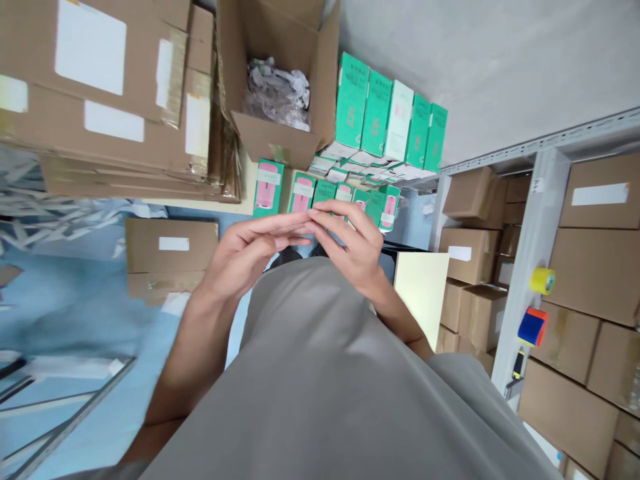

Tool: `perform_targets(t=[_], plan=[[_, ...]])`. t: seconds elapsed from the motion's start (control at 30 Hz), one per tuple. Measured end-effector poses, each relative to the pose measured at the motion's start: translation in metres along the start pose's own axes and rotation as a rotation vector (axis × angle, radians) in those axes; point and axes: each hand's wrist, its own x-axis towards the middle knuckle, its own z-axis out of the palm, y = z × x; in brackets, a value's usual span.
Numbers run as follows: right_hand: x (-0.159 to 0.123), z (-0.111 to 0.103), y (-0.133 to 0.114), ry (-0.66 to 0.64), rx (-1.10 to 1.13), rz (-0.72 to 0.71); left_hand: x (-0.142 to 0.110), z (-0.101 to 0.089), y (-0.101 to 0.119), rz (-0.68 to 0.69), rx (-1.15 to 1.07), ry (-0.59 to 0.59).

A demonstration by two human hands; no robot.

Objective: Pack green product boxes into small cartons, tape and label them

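Note:
My left hand [247,250] and my right hand [353,247] meet in front of my grey shirt, fingertips touching each other. The fingers of both are stretched out and lightly overlapping, with nothing visible between them. Just beyond my fingertips stand several green-and-pink product boxes [300,192] in a row on the floor. Taller green boxes [380,113] are stacked behind them.
An open cardboard carton [280,133] holding crumpled plastic wrap stands past the green boxes. Flattened and sealed cartons [115,93] pile up at left. A metal shelf [535,247] at right holds brown boxes, a yellow tape roll [543,280] and a blue-orange roll [533,327]. Paper scraps litter the blue floor [65,313].

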Motion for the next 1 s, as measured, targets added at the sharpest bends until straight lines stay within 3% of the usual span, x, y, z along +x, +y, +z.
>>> perform_targets(t=[0.23, 0.4, 0.6, 0.83, 1.0], plan=[[-0.004, -0.009, 0.003, -0.025, 0.006, 0.027, -0.002, 0.001, -0.006, -0.018, 0.063, 0.006], [0.002, -0.012, -0.003, -0.056, 0.163, 0.064, -0.008, -0.003, -0.007, -0.053, 0.222, 0.075], [0.001, -0.015, -0.011, -0.117, 0.341, 0.213, -0.009, -0.009, -0.005, -0.085, 0.242, 0.077], [-0.005, -0.015, -0.02, -0.186, 0.473, 0.288, -0.009, -0.02, -0.007, -0.093, 0.186, 0.19], [-0.008, -0.008, -0.024, -0.117, 0.455, 0.285, -0.011, -0.024, -0.001, -0.053, 0.196, 0.287]])
